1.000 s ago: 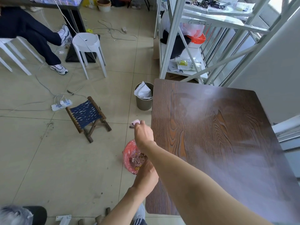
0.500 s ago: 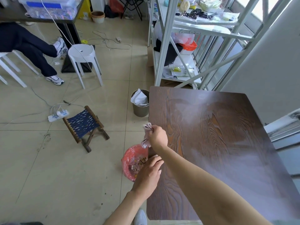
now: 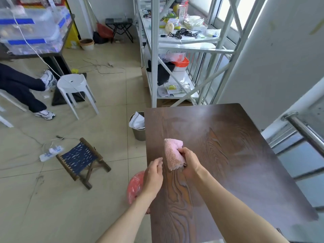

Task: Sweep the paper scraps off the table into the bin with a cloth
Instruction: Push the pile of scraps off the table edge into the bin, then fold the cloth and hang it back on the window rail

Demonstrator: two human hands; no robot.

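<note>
Since half a second ago the right hand (image 3: 190, 163) has carried the pink cloth (image 3: 173, 153) from beyond the table's left edge onto the dark wood-grain table (image 3: 236, 155), and the left hand (image 3: 153, 178) has risen from the red bag (image 3: 134, 188) to that same edge. Right fingers are curled tight around the cloth's lower right corner, the folded towel lying flat on the table near its left edge. Just left of the cloth, the left hand hovers loosely open, fingers slightly bent, gripping nothing, apart from the towel. Below the table's left edge, partly hidden behind the left wrist, sits the red-lined bin. No scraps can be made out on the tabletop. Past the table's far left corner stands a grey waste bucket (image 3: 138, 130) holding white paper. Writing on packets on the white shelving (image 3: 154, 50) beyond the table is too small to read
</note>
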